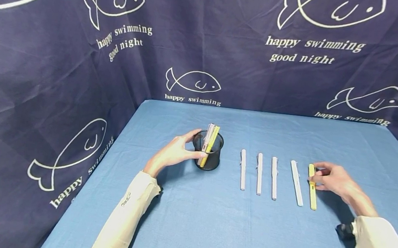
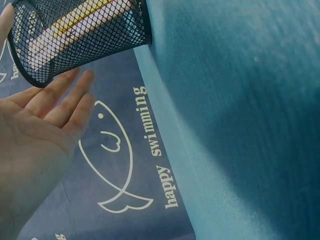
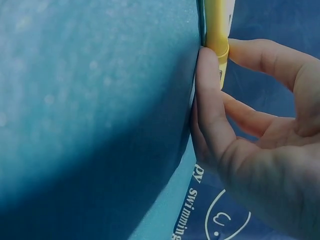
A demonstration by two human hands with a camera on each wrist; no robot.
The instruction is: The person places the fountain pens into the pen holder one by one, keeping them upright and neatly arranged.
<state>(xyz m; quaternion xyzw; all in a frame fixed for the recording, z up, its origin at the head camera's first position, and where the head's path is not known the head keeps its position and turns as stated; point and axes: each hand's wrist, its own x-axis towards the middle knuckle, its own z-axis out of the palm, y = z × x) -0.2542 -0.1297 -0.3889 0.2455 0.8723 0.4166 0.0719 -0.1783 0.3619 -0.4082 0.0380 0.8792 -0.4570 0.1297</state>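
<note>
My left hand (image 1: 175, 152) holds a black mesh pen holder (image 1: 211, 163) by its side, the thumb near the front rim and the fingers behind. In the left wrist view the fingers (image 2: 75, 97) are nearly straight against the mesh. Inside the holder lean a pale pink pen (image 1: 207, 137) and a yellow pen (image 1: 213, 137). On the right, my right hand (image 1: 338, 181) pinches another yellow pen (image 1: 313, 196), which lies on the table. The right wrist view shows thumb and fingers on both sides of that yellow pen (image 3: 216, 25).
Several pale pens lie in a row between the hands, among them a white pen (image 1: 296, 184) beside the yellow one and a pale pen (image 1: 243, 170) nearest the holder. Blue cloth covers the table (image 1: 202, 226). A dark curtain (image 1: 241, 75) with fish drawings hangs behind and to the left.
</note>
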